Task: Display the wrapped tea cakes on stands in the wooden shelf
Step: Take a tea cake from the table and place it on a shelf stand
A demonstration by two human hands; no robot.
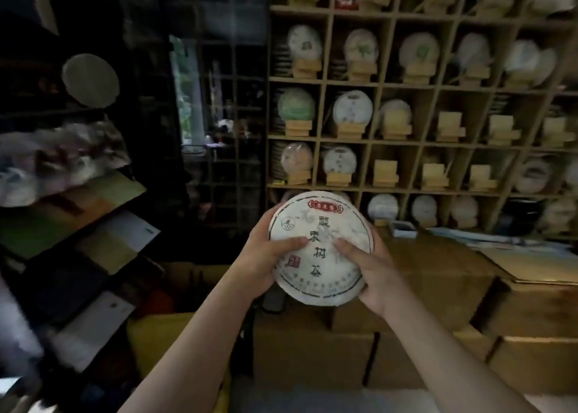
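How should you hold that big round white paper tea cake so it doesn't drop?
Hold the round white paper-wrapped tea cake by its rim, from both sides. It is a wide flat disc, so the left hand and right hand cup opposite edges, thumbs lying on the printed face.

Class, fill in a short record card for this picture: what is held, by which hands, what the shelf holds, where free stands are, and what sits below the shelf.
Held item: wrapped tea cake, printed face towards the camera
Left hand: grips its left edge, thumb on the face
Right hand: grips its right edge, thumb on the face
Wooden shelf: grid of compartments, many holding cakes on stands
Empty stands: several in the two middle rows, right part
Below shelf: cardboard boxes
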